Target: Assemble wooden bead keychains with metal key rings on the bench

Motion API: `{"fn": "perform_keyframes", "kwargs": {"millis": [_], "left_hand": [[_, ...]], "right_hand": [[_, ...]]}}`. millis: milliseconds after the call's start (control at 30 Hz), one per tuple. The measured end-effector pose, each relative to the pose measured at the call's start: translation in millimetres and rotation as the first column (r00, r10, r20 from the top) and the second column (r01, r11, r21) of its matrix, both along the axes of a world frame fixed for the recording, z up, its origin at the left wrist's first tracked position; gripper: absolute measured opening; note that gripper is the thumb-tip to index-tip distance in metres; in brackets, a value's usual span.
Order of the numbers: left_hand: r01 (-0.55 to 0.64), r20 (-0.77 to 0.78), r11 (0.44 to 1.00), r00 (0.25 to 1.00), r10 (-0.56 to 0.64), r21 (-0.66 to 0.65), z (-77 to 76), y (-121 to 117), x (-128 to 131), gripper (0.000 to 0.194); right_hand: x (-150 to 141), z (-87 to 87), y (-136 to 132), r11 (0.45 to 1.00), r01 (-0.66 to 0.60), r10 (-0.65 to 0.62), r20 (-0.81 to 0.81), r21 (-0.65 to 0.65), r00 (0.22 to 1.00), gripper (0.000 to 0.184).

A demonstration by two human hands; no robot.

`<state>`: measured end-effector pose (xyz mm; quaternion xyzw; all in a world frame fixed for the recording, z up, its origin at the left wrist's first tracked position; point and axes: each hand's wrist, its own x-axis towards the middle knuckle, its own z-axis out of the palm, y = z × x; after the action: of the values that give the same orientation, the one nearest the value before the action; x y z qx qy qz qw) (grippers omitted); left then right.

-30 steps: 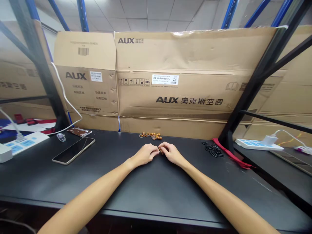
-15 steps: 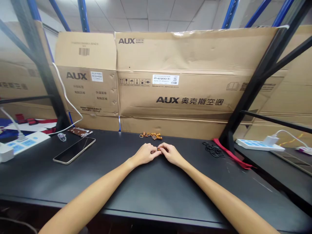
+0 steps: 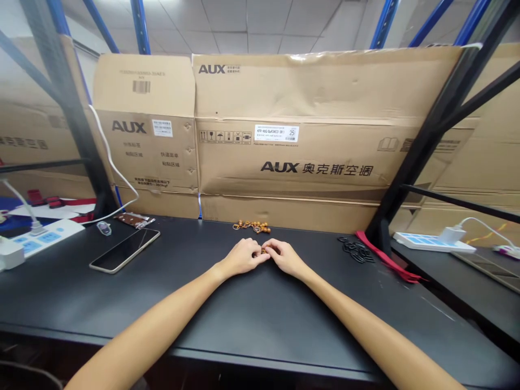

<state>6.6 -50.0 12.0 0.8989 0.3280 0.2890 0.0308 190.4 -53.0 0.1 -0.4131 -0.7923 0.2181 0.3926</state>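
My left hand (image 3: 245,255) and my right hand (image 3: 284,257) meet over the middle of the black table, with the fingertips of both pinched together. Between them shows a bit of a small orange-brown beaded keychain (image 3: 264,251), mostly hidden by the fingers. It has the same colour as the pile of orange-brown beaded keychains with metal rings (image 3: 252,226) just beyond my hands. Off to the right lies a heap of small black loops (image 3: 356,249), too fine to make out closely.
A phone (image 3: 125,250) lies at left, near a small clear packet item (image 3: 104,228) and a brown wrapper (image 3: 134,219). Tall cardboard (image 3: 317,184) walls off the table's back. Black rack posts stand on both sides; a red strap (image 3: 388,257) lies by the right one. Power strips (image 3: 49,237) sit farther out.
My fingers have shifted very slightly around the small orange-brown keychain, which shows a little more between them. Both arms hold their place and the pile is unmoved.
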Motion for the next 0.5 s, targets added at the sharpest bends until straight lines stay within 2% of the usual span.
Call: {"fn": "perform_keyframes", "kwargs": {"millis": [100,333,500], "left_hand": [[0.005,0.0,1.0,1.0,-0.005,-0.002,-1.4,1.0,0.1,0.036],[0.014,-0.034,1.0,0.999,-0.014,-0.002,-6.4,3.8,0.1,0.02],[0.037,0.021,0.999,0.999,-0.037,-0.016,-2.7,0.4,-0.5,0.031]], "right_hand": [[-0.1,0.1,-0.6,1.0,-0.008,0.008,-0.003,-0.014,1.0,0.022],[0.0,-1.2,0.9,1.0,-0.001,0.001,-0.025,-0.008,1.0,0.022],[-0.6,1.4,-1.0,1.0,0.003,-0.003,-0.011,-0.008,1.0,0.023]]}}
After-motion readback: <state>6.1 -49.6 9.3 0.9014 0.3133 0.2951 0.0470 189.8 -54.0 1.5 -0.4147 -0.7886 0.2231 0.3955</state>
